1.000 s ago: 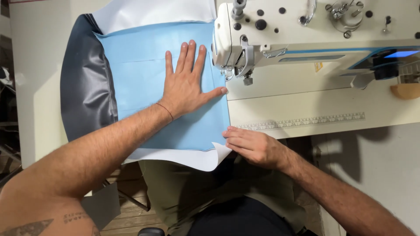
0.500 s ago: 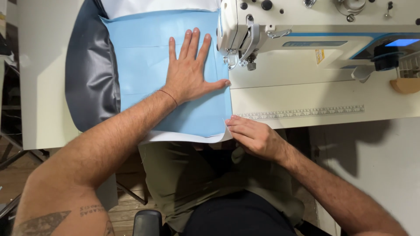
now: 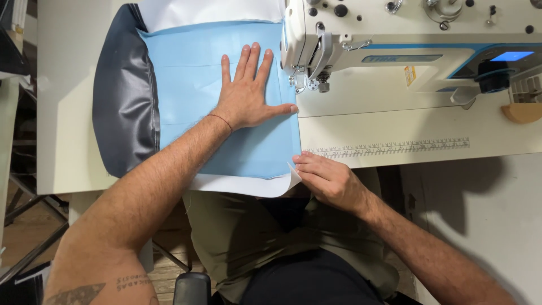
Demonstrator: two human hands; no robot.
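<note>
Flat on the light blue fabric panel lies the left hand, fingers spread and released, thumb stretched toward the needle area of the white sewing machine. The panel sits on the pale surface, its right edge just beside the presser foot; the needle itself is too small and shadowed to make out. A white fabric layer shows under the blue along the near edge and again at the top, where it is cut off by the frame. The right hand pinches the near right corner of the layers at the surface's edge; the fingers grasp it, though their tips hide the exact hold. A dark grey vinyl piece lies along the panel's left side, its lower end drooping past the blue. A printed ruler strip runs along the surface to the right.
</note>
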